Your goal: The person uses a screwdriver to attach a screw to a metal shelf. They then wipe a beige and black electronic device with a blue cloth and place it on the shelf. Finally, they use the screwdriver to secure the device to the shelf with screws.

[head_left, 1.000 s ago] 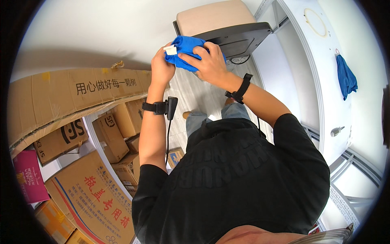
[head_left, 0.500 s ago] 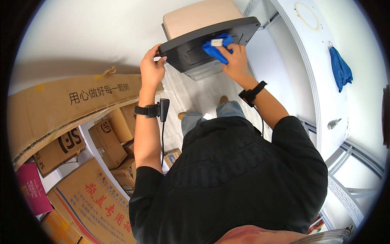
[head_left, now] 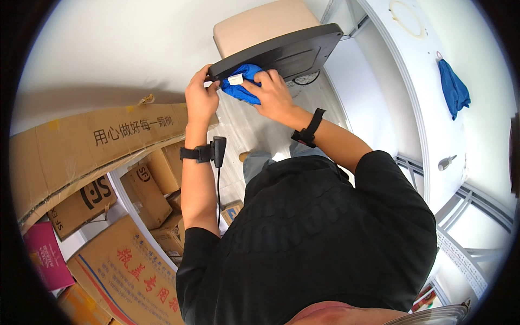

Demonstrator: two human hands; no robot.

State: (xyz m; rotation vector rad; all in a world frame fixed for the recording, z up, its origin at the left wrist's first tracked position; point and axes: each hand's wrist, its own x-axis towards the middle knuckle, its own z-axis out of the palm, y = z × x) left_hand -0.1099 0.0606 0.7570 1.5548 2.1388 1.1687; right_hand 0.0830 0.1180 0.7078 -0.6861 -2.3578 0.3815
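A black panel (head_left: pixel 281 57) with a thick rounded rim is tilted up in front of a beige box-like body (head_left: pixel 260 27). My left hand (head_left: pixel 202 95) grips the panel's left corner, with the fingers behind the rim and the thumb in front. In my right hand (head_left: pixel 276 97) is a bright blue cloth (head_left: pixel 244 92) with a white tag, bunched under the fingers. The cloth lies against the panel's left end, close to my left thumb. Part of the cloth is hidden by my right fingers.
On the left, a long cardboard panel (head_left: pixel 81 138) stands above stacked cardboard boxes (head_left: pixel 146 195) and a pink box (head_left: pixel 47 254). A white framed panel (head_left: pixel 379 81) rises at the right, near a hanging blue cloth (head_left: pixel 453 89). My shoe (head_left: pixel 244 157) rests on the grey floor.
My right hand has slid the blue cloth leftward along the black panel, from its right part to its left end. My left hand keeps its grip; the panel has shifted slightly left.
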